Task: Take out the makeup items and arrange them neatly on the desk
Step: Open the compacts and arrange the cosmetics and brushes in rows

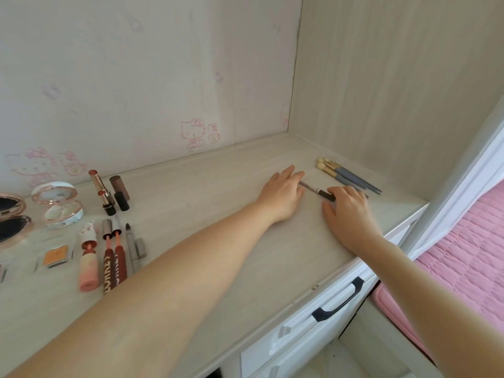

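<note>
On the desk [218, 219], toward its far right corner: a slim eyebrow pencil [313, 188], lying flat and slanted, dark end nearer the front edge. Laid palm-down at its pale end is the left hand [283, 193], fingers straight and close together, fingertips touching the pencil. At the dark end, the right hand [350, 211], fingers bent down over the tip, thumb splayed apart on the surface. Impossible to tell whether closed round the pencil or only pressing on it.

Just beyond the right hand, close to the right edge: a bunch of makeup brushes [347, 175] with blue-grey handles, side by side, pale bristles toward the back edge.

Well apart, on the left part of the surface, the other items.
- **Near the back edge:** two uncapped lipsticks [98, 184], two dark caps [119, 184] just beside them.
- **Left of those:** an open pale compact [58, 205] and, at the left edge, a darker open compact [11, 222], partly cut off.
- **Nearer the front edge:** a small orange eyeshadow pan [56, 255], a pink tube [88, 260], two red lip glosses [114, 259] touching side by side, then a grey liner pen [131, 249] with its cap [141, 248] beside it.

Below the front edge, a white drawer [300, 339] with a black handle [338, 301]. Right of the desk — pink bedding [463, 255]. Behind, a pale wall [136, 77] with faint pink cat stickers [195, 133].
</note>
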`<act>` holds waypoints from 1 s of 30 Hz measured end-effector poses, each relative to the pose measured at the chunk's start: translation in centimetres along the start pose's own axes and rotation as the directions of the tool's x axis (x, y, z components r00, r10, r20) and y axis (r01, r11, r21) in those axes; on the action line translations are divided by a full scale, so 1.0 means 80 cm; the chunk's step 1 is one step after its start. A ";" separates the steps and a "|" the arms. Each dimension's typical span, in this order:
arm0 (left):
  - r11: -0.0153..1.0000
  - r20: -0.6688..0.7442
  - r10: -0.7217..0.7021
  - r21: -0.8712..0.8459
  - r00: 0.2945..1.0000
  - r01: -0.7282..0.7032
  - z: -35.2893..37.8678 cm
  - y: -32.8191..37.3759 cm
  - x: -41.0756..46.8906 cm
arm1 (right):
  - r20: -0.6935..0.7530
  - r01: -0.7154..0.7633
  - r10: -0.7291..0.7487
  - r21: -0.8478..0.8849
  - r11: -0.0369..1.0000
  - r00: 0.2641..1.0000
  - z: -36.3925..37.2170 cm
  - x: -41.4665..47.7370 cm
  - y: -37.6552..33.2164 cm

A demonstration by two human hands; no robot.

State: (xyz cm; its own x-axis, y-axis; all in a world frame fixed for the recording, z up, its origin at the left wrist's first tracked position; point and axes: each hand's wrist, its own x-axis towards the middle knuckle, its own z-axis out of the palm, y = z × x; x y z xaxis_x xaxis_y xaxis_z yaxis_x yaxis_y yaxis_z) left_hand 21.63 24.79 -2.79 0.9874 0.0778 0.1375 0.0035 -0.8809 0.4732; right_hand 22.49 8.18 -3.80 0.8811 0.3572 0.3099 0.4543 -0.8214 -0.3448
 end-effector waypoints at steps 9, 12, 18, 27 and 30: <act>0.972 0.075 0.082 0.216 0.994 -0.097 -0.010 -0.014 0.012 | -0.026 0.012 -0.013 -0.012 1.000 1.000 0.003 0.002 0.003; 0.953 0.060 0.147 0.259 0.987 -0.157 -0.016 -0.013 0.016 | -0.031 0.016 -0.016 -0.007 1.000 0.999 0.003 0.001 0.002; 0.918 0.204 0.180 0.315 0.962 -0.239 -0.016 -0.007 0.028 | -0.054 0.033 -0.034 -0.010 0.999 0.998 0.004 0.001 0.004; 0.961 0.026 0.171 0.215 0.985 -0.173 -0.025 -0.029 0.010 | -0.028 0.031 -0.032 -0.017 0.999 0.999 -0.001 -0.003 0.000; 0.962 -0.013 0.205 0.186 0.979 -0.199 -0.029 -0.031 -0.006 | -0.007 0.071 -0.072 -0.029 0.997 0.997 -0.002 -0.005 -0.002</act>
State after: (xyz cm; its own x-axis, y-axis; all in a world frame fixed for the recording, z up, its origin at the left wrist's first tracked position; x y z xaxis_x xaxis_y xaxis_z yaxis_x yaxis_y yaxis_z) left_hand 20.80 28.06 -1.99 0.9652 -0.0981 0.2425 -0.1635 -0.9499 0.2663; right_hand 22.05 8.12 -3.72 0.8453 0.4118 0.3404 0.5121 -0.8063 -0.2961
